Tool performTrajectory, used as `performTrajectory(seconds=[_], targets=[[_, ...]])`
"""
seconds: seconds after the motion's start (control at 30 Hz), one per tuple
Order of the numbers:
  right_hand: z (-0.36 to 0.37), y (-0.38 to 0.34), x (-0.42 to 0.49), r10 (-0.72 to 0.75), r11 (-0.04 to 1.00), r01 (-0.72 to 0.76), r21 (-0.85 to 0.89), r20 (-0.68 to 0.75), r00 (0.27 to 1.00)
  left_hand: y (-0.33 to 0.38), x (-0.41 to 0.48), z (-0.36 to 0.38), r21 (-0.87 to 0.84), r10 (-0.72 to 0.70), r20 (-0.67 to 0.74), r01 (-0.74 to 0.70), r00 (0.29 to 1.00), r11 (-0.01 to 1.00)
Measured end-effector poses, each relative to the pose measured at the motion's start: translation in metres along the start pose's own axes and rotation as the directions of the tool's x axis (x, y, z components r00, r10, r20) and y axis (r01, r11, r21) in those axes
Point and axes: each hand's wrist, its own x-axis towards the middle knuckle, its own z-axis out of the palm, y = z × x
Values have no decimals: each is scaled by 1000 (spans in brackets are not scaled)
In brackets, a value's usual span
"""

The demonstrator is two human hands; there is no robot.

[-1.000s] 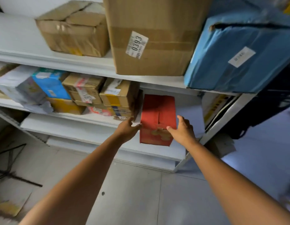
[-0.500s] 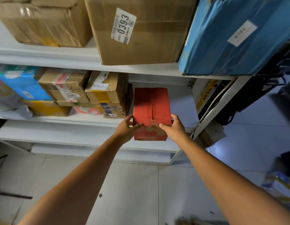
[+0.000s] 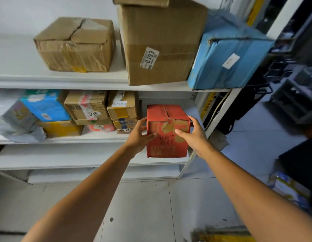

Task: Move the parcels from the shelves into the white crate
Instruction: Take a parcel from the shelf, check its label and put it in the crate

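Both the left hand (image 3: 137,135) and right hand (image 3: 193,135), fingers gripping the red box (image 3: 167,116), had drawn it off the shelf (image 3: 64,140), bound for the white crate.

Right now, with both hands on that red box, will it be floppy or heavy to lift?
Probably stiff: the red box has square cardboard edges. Likely not very light, since the left hand and right hand both grip its sides. Its creased top flap might give if squeezed.
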Motion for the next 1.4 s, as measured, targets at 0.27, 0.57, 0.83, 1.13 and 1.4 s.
performTrajectory(seconds=[0.27, 0.57, 0.83, 1.13, 1.4], targets=[[-20, -22, -47, -11, 1000, 14, 27, -98, 995, 40, -38, -2, -27, 83, 106, -80, 991, 996], [-41, -39, -66, -60, 997, 56, 62, 61, 996, 58, -73, -5, -19, 103, 36, -102, 994, 995], [-51, -49, -50, 4, 999, -10, 47, 121, 993, 61, -98, -6, 115, 125, -46, -119, 991, 986], [-56, -51, -53, -34, 995, 23, 93, 127, 991, 72, -117, 0, 146, 172, -64, -161, 983, 976], [-65, -56, -63, -43, 994, 33, 109, 90, 995, 82, -124, 9, 142, 183, -82, -170, 980, 975]])
